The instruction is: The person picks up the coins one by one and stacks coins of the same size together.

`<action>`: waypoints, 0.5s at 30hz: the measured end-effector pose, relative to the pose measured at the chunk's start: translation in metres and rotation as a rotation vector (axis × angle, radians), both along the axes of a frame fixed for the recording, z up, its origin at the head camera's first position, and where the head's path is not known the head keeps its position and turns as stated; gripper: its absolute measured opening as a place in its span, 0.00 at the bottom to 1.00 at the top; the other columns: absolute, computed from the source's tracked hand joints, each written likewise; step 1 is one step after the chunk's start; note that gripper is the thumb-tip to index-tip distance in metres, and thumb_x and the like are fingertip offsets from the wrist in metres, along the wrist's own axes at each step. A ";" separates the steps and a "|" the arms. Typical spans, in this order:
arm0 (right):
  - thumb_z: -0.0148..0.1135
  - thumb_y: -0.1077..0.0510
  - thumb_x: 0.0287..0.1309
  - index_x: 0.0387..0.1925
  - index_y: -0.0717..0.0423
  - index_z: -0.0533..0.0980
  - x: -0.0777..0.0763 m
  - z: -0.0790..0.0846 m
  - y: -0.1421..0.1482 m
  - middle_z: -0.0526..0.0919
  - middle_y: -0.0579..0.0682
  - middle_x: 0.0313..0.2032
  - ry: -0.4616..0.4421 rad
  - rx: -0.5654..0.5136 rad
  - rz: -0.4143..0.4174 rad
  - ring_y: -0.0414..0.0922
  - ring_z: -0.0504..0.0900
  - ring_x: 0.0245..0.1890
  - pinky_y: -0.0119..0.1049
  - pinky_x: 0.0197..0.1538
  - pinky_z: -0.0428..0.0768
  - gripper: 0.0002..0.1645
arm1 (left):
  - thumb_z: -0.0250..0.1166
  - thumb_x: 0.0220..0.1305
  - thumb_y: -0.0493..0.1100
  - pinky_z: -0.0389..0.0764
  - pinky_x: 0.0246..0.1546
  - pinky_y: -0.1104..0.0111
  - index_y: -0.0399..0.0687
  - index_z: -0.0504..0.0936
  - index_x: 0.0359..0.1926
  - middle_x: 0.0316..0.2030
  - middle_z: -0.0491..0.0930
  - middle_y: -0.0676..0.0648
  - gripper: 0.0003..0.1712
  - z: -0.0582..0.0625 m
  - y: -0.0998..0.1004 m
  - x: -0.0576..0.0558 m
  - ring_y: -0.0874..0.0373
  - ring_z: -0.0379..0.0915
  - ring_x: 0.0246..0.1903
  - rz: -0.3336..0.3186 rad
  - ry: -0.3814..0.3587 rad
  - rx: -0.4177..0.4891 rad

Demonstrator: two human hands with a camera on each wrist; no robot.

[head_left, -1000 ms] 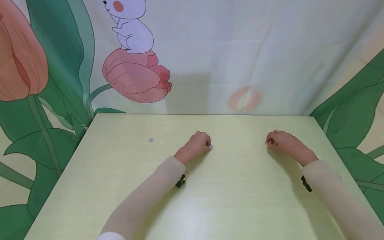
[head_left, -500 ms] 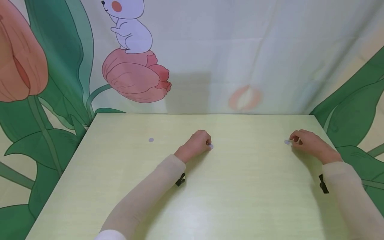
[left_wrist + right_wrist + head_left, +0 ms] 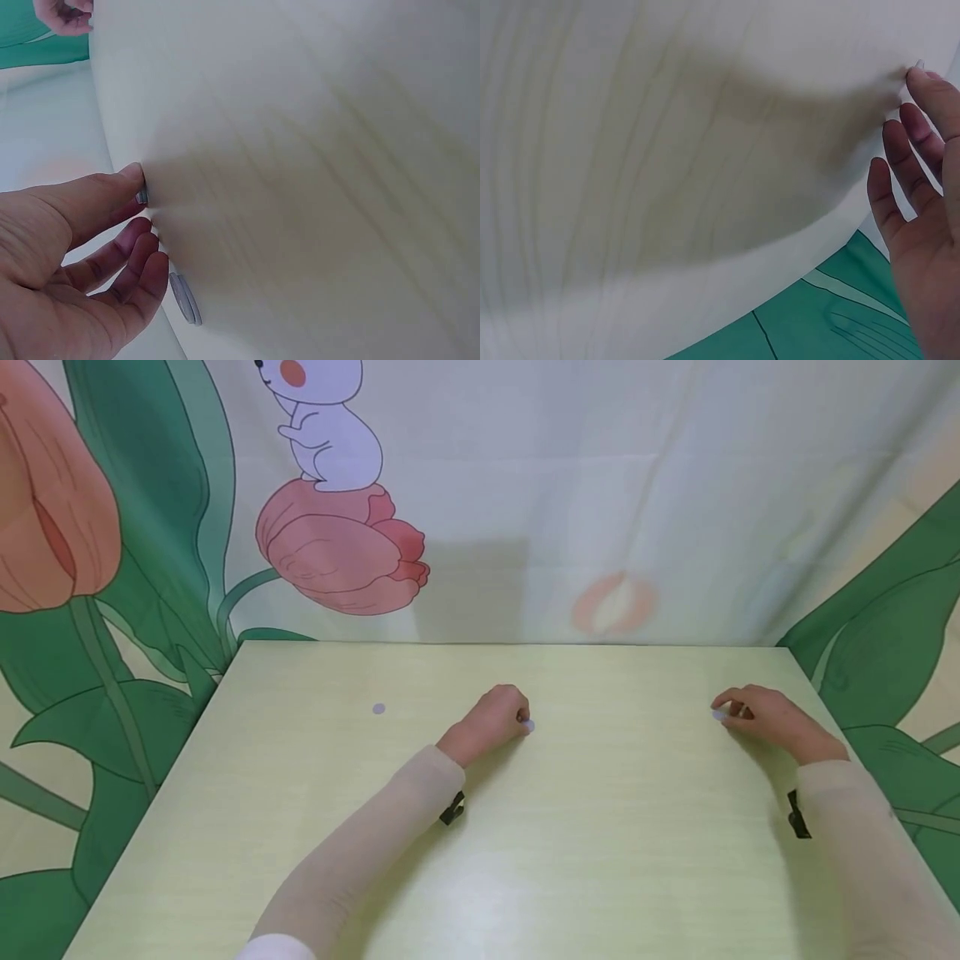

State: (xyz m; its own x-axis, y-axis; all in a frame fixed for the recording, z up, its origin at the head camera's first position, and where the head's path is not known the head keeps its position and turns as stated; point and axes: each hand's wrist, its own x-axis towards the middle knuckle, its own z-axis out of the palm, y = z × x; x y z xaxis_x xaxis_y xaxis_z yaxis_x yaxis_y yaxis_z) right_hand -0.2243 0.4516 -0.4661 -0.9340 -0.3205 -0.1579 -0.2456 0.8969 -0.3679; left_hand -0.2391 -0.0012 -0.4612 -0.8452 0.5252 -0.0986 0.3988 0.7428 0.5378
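Note:
My left hand [image 3: 491, 718] is near the middle of the table, pinching a small pale lilac disc [image 3: 528, 726] between thumb and fingertips. In the left wrist view, an edge of that disc [image 3: 142, 196] shows under the thumb tip. A second disc [image 3: 378, 708] lies on the table to the left; the left wrist view has a grey disc [image 3: 185, 298] just beyond the fingers. Over at the right, my right hand [image 3: 772, 718] has thumb and index finger at either side of a third disc [image 3: 718, 715]. In the right wrist view only a sliver of it [image 3: 920, 64] appears by the thumb.
The pale wooden table [image 3: 600, 843] ends at the back against a printed curtain [image 3: 480, 485] with tulips and a white animal. Green printed leaves hang past both side edges. Beige sleeves [image 3: 360, 852] cover my forearms, with a black clip [image 3: 452, 808] under the left cuff.
My right hand moved right, leaving a disc visible beside its fingertips, then shifted slightly left so thumb and index finger now flank that disc. The left hand has stayed in place with its disc.

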 end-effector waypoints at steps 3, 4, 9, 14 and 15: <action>0.64 0.60 0.68 0.52 0.57 0.78 0.001 0.002 -0.001 0.79 0.56 0.41 0.009 0.007 0.024 0.53 0.79 0.41 0.52 0.46 0.79 0.13 | 0.70 0.67 0.39 0.75 0.43 0.66 0.40 0.87 0.33 0.36 0.82 0.48 0.07 -0.001 0.001 0.000 0.57 0.69 0.37 0.000 -0.001 -0.004; 0.64 0.60 0.68 0.50 0.57 0.78 0.001 0.003 -0.001 0.79 0.56 0.41 0.012 0.011 0.032 0.52 0.79 0.40 0.51 0.46 0.79 0.12 | 0.70 0.67 0.39 0.74 0.43 0.66 0.40 0.87 0.33 0.35 0.81 0.49 0.07 -0.001 0.001 0.000 0.57 0.69 0.37 0.001 -0.001 -0.005; 0.65 0.60 0.67 0.48 0.61 0.78 0.001 0.005 -0.003 0.79 0.55 0.39 0.002 0.017 0.026 0.51 0.78 0.39 0.48 0.45 0.78 0.11 | 0.69 0.67 0.39 0.73 0.41 0.67 0.40 0.87 0.31 0.34 0.80 0.49 0.08 -0.002 0.001 -0.001 0.56 0.68 0.36 0.003 -0.004 -0.003; 0.65 0.59 0.68 0.48 0.67 0.75 0.000 0.005 -0.004 0.80 0.59 0.40 -0.023 0.002 -0.029 0.54 0.78 0.41 0.52 0.47 0.78 0.15 | 0.69 0.67 0.39 0.72 0.41 0.67 0.40 0.87 0.31 0.34 0.80 0.49 0.08 -0.002 0.001 -0.001 0.56 0.67 0.36 0.002 0.002 -0.006; 0.64 0.59 0.68 0.47 0.68 0.75 0.000 0.005 -0.004 0.80 0.59 0.40 -0.024 0.005 -0.039 0.54 0.78 0.40 0.52 0.47 0.77 0.15 | 0.69 0.67 0.39 0.73 0.42 0.66 0.40 0.87 0.31 0.34 0.80 0.49 0.08 -0.002 0.001 -0.001 0.56 0.68 0.36 0.002 0.002 -0.006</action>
State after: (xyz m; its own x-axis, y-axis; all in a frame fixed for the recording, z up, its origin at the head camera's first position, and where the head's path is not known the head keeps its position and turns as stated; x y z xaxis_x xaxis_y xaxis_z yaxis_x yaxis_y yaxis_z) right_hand -0.2239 0.4473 -0.4610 -0.9417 -0.2827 -0.1822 -0.2010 0.9074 -0.3690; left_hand -0.2403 -0.0003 -0.4634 -0.8463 0.5233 -0.0996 0.3989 0.7465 0.5325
